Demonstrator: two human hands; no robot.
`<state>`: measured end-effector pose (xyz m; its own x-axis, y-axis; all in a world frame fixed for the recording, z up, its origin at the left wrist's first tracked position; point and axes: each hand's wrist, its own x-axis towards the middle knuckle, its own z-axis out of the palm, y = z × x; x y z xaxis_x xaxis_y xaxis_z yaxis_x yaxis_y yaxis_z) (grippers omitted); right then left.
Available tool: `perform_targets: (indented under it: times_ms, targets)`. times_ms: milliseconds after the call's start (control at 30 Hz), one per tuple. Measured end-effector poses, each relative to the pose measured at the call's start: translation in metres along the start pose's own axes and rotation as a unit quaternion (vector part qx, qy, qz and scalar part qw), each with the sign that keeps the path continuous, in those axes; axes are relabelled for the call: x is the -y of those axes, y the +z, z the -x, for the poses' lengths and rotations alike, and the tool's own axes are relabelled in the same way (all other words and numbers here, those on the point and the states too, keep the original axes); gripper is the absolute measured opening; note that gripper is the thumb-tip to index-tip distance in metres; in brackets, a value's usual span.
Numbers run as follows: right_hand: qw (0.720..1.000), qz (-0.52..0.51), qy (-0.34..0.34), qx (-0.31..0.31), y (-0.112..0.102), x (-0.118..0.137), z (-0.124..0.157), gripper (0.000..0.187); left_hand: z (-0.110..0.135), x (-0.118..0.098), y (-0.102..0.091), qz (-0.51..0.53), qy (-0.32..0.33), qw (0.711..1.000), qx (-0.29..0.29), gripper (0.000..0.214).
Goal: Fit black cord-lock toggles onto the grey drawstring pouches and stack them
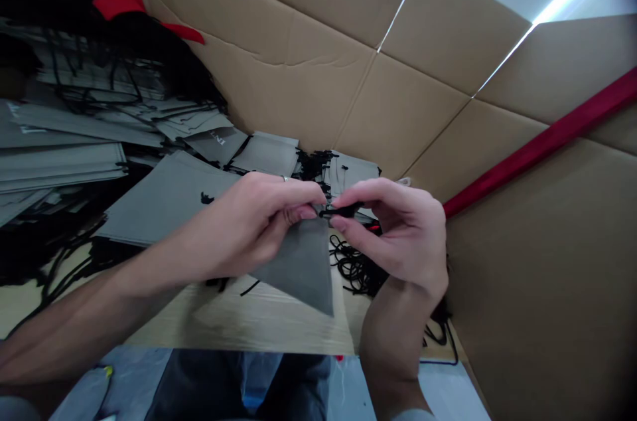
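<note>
My left hand [263,218] is closed in a pinch on the upper corner of a flat grey pouch [308,268], which hangs down at a slant over the table. Facing it, my right hand [398,228] pinches a short black piece [348,210] between thumb and forefinger, probably a cord end. Its tip points at the pouch corner and meets or nearly meets my left fingertips. Whether it passes through the pouch cannot be made out. Below my right hand lies a tangle of black cords [353,268].
Several grey pouches with black cords are piled at the left [64,165], and more pouch stacks [266,152] stand at the back. Cardboard walls [298,76] enclose the wooden table [279,331]. A dark red strip [547,142] slants along the right wall. A red piece [119,2] tops the pile.
</note>
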<state>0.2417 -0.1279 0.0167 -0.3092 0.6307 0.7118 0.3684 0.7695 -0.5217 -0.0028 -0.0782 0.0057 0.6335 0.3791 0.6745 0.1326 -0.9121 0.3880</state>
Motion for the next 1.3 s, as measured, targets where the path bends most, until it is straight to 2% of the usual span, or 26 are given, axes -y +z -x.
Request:
perform_targets:
  times_ms: [200,300,467,567,633,700,733,833,933,1033,1167,1300]
  targets:
    - [0.991,-0.132,-0.009,-0.008,0.004,-0.008,0.0,0.031,0.001,-0.002,-0.007,0.063,0.045,0.996,0.042,0.03]
    - [0.977,-0.211,-0.023,0.022,0.006,-0.02,-0.001,0.026,0.001,-0.001,-0.009,0.132,0.073,0.987,0.062,0.035]
    - [0.946,-0.309,-0.068,0.07,0.017,-0.035,-0.004,0.016,0.001,-0.004,-0.011,0.213,0.105,0.961,0.142,0.038]
    - [0.944,-0.318,-0.068,0.057,0.019,-0.034,-0.006,0.015,0.002,-0.006,-0.014,0.217,0.109,0.962,0.122,0.032]
    - [0.956,-0.289,-0.049,0.025,0.015,-0.029,-0.007,0.015,0.002,-0.007,-0.016,0.171,0.07,0.977,0.103,0.027]
    - [0.972,-0.232,-0.029,-0.01,0.011,-0.021,-0.006,0.018,0.0,-0.008,-0.015,0.134,-0.004,0.987,0.084,0.023]
    - [0.979,-0.199,-0.02,-0.025,0.009,-0.017,-0.005,0.021,-0.001,-0.009,-0.013,0.13,-0.047,0.988,0.067,0.028]
    - [0.994,-0.106,-0.01,-0.036,0.011,-0.003,-0.003,0.022,-0.007,-0.009,-0.003,0.147,-0.165,0.975,-0.015,0.046]
    - [0.999,-0.035,-0.024,-0.009,0.019,0.007,-0.004,0.018,-0.01,-0.005,0.009,0.15,-0.235,0.959,-0.055,0.054]
    - [0.999,0.012,-0.045,0.002,0.026,0.013,-0.007,0.017,-0.013,0.0,0.012,0.15,-0.267,0.949,-0.077,0.06]
    - [0.998,0.048,-0.043,-0.024,0.033,0.016,-0.008,0.016,-0.017,0.009,0.01,0.163,-0.279,0.938,-0.123,0.052]
    - [0.997,0.06,0.013,-0.035,0.036,0.012,-0.009,0.013,-0.015,0.016,0.01,0.257,-0.265,0.927,-0.063,0.039]
